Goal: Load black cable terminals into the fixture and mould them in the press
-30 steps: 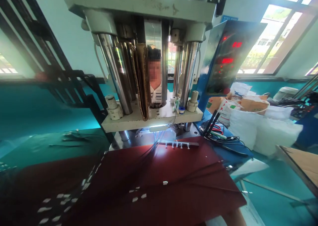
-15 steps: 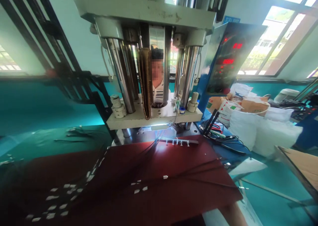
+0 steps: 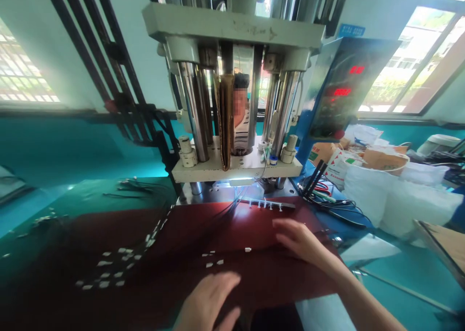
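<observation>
Low in the middle of the head view is my left hand (image 3: 210, 299), its thumb apart from the fingers and nothing in it. Further right and forward, my right hand (image 3: 298, 239) reaches over the dark red board (image 3: 196, 224) with fingers stretched out, also holding nothing. Between the hands lies a small white connector (image 3: 248, 249), with several more connectors (image 3: 220, 262) to its left on thin dark cables. Beyond the right hand, at the foot of the press, lies a metal strip (image 3: 288, 205) with small white pieces along it.
A press (image 3: 232, 25) with steel columns stands ahead. Its control box (image 3: 354, 88) shows red digits. Many white tags or connectors (image 3: 105, 275) spread at left. Cables and tools (image 3: 327, 197) lie on a blue surface at right, before white sacks (image 3: 366, 185).
Both hands have come into view over the board from below; earlier only part of a forearm showed at the lower right. The view has shifted, so the press sits further right.
</observation>
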`<state>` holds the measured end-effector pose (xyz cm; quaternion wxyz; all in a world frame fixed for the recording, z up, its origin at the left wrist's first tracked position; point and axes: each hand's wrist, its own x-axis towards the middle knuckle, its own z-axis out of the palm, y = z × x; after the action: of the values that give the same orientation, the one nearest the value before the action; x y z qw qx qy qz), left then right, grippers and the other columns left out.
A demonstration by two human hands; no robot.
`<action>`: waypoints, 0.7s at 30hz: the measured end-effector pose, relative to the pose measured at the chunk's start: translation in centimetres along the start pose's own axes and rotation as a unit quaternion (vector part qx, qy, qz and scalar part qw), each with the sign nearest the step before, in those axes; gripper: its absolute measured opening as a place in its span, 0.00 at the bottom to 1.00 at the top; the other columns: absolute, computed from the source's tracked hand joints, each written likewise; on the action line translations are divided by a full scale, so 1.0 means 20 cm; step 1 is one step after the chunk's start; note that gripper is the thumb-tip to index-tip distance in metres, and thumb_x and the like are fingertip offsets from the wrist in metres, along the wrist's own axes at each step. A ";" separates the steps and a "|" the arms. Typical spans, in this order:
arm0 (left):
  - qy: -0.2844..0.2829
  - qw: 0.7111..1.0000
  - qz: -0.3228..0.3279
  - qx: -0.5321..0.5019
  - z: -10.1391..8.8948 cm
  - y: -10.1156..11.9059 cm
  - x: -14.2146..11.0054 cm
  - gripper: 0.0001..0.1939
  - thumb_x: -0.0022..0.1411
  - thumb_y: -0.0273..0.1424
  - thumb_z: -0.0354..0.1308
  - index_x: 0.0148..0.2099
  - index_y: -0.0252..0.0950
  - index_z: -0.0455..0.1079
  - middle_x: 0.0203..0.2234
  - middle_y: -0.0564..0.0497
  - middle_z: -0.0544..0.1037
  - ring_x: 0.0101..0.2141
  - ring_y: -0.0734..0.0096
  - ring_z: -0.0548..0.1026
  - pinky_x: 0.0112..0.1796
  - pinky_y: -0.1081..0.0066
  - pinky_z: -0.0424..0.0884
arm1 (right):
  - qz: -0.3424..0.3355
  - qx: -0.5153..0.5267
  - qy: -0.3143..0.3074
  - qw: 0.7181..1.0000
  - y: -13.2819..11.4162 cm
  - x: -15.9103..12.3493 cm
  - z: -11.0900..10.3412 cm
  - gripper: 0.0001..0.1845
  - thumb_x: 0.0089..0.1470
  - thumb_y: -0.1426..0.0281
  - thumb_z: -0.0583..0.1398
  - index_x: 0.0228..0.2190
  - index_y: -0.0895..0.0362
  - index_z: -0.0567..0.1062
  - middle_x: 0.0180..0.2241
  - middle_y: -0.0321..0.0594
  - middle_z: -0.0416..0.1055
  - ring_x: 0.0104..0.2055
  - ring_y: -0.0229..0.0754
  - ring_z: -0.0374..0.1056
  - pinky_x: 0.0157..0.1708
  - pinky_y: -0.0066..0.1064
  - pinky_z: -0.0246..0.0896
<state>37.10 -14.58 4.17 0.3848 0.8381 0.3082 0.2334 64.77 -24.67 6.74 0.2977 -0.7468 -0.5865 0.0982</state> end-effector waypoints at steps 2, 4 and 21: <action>-0.095 0.985 0.139 0.035 0.05 0.08 0.22 0.21 0.54 0.27 0.53 0.51 0.43 0.66 0.51 0.52 0.69 0.51 0.66 0.66 0.53 0.64 0.62 | 0.030 -0.052 0.080 0.995 0.04 0.24 0.07 0.22 0.50 0.71 0.58 0.48 0.60 0.68 0.47 0.47 0.69 0.49 0.47 0.64 0.50 0.38 0.57; -0.100 0.975 0.185 0.073 0.12 0.13 0.42 0.24 0.54 0.25 0.52 0.55 0.37 0.61 0.55 0.47 0.63 0.54 0.66 0.62 0.55 0.62 0.59 | 0.041 -0.068 0.106 0.991 0.10 0.40 0.16 0.21 0.49 0.71 0.59 0.46 0.62 0.69 0.45 0.51 0.69 0.48 0.52 0.64 0.49 0.43 0.56; -0.031 0.948 0.166 0.271 0.42 0.05 0.71 0.23 0.57 0.30 0.50 0.55 0.35 0.60 0.57 0.45 0.61 0.56 0.60 0.60 0.53 0.52 0.55 | -0.086 -0.099 0.134 0.982 0.13 0.23 0.08 0.07 0.55 0.75 0.53 0.27 0.56 0.68 0.32 0.40 0.75 0.36 0.42 0.70 0.51 0.45 0.50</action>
<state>52.74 -9.44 2.17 0.1084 0.9570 0.2041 0.1752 67.56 -20.14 4.94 0.3050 -0.7259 -0.6103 -0.0870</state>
